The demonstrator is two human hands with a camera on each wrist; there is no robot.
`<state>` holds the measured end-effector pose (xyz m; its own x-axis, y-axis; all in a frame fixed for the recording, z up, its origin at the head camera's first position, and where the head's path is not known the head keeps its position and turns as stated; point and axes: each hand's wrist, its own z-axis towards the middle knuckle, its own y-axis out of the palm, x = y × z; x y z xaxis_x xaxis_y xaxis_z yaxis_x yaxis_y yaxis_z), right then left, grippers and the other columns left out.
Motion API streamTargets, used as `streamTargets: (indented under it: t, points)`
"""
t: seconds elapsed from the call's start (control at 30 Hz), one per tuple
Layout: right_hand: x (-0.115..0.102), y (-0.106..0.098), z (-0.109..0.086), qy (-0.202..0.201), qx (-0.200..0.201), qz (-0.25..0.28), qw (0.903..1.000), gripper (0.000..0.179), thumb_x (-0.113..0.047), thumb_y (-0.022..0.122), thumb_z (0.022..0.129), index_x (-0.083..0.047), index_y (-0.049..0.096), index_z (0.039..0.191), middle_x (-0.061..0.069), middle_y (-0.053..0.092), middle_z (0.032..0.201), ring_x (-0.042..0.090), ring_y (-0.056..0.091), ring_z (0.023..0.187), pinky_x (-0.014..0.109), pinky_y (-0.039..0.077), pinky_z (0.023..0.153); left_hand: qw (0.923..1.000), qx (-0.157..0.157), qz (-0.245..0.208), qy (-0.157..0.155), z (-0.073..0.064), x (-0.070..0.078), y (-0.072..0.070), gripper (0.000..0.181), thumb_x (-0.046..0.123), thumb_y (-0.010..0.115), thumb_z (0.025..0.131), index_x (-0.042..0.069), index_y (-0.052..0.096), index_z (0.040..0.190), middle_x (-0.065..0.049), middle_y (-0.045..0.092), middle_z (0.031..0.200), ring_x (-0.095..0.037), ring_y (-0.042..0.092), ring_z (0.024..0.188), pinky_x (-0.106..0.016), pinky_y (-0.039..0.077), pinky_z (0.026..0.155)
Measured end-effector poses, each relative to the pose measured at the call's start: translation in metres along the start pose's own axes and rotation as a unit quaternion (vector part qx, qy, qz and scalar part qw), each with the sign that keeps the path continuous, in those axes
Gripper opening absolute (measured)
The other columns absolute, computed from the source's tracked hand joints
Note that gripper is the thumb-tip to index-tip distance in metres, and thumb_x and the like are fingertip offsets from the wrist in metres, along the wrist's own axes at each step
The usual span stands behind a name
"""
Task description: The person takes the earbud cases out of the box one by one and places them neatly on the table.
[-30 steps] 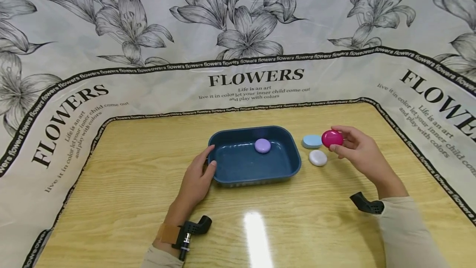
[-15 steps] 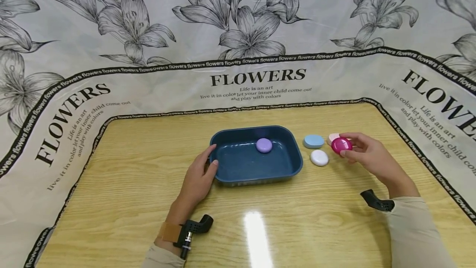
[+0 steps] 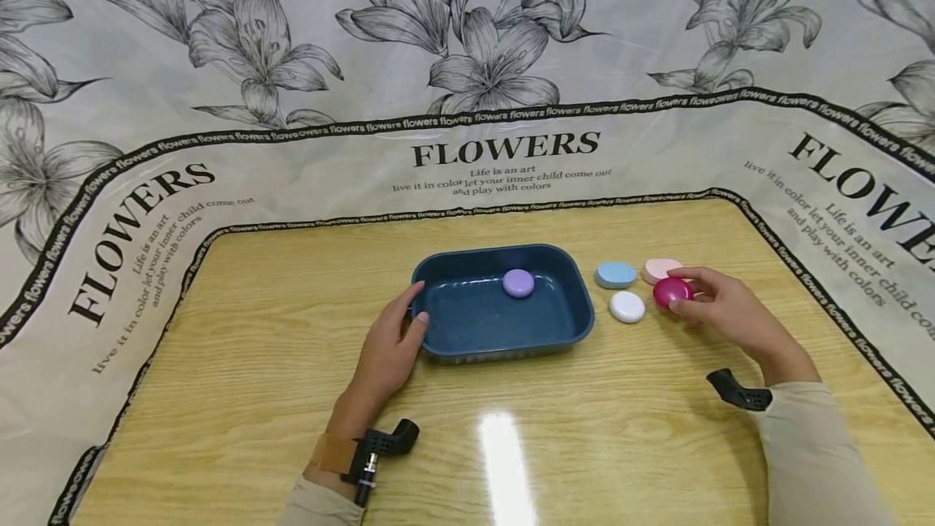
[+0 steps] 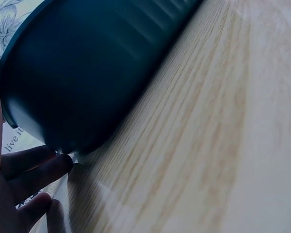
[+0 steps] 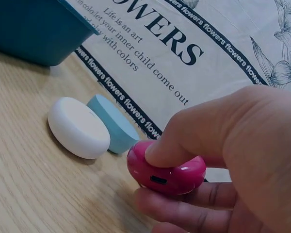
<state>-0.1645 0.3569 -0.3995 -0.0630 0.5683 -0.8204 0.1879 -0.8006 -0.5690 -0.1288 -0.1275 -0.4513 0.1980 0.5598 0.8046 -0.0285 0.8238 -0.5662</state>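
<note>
A magenta, rounded earbud case (image 3: 670,294) is pinched between the thumb and fingers of my right hand (image 3: 730,316). In the right wrist view a small dark port shows on the case's (image 5: 157,179) side. My left hand (image 3: 387,345) holds the left end of a dark blue, rectangular basin (image 3: 504,352), thumb over the rim. Other fingers (image 4: 43,174) touch its outside low down in the left wrist view. A purple rounded case (image 3: 518,283) lies inside the basin, towards its back right.
Right of the basin lie a light blue oval case (image 3: 616,274), a white rounded case (image 3: 626,307) and a pale pink case (image 3: 661,269), partly behind the right hand. A flower-printed cloth (image 3: 504,169) borders the wooden table (image 3: 292,282).
My right hand has moved right and slightly towards me with the magenta earbud case, lowering it beside the pale pink case, which has come into view. The left hand and basin stay put.
</note>
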Motion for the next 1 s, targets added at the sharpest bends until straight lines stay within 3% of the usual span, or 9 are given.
streamTargets:
  t: [0.27, 1.0]
  points:
    - [-0.0037, -0.0034, 0.0014, 0.013, -0.005, -0.061, 0.998, 0.054, -0.01, 0.067, 0.096, 0.011, 0.046, 0.14, 0.022, 0.061, 0.1, 0.019, 0.065, 0.073, 0.029, 0.055, 0.064, 0.9999, 0.002, -0.006, 0.014, 0.0031, 0.0009, -0.0011, 0.048, 0.035, 0.046, 0.107, 0.027, 0.041, 0.154, -0.001, 0.041, 0.155, -0.021, 0.036, 0.144, -0.049, 0.031, 0.115]
    - [0.0021, -0.0024, -0.0021, 0.018, -0.015, -0.091, 0.9955, 0.044, -0.007, 0.058, 0.099, 0.01, 0.049, 0.138, 0.018, 0.064, 0.098, 0.018, 0.064, 0.078, 0.028, 0.054, 0.065, 1.0, 0.002, -0.004, 0.008, -0.0026, 0.003, -0.0018, 0.048, 0.039, 0.045, 0.107, 0.033, 0.041, 0.154, 0.001, 0.04, 0.156, -0.02, 0.035, 0.144, -0.05, 0.031, 0.115]
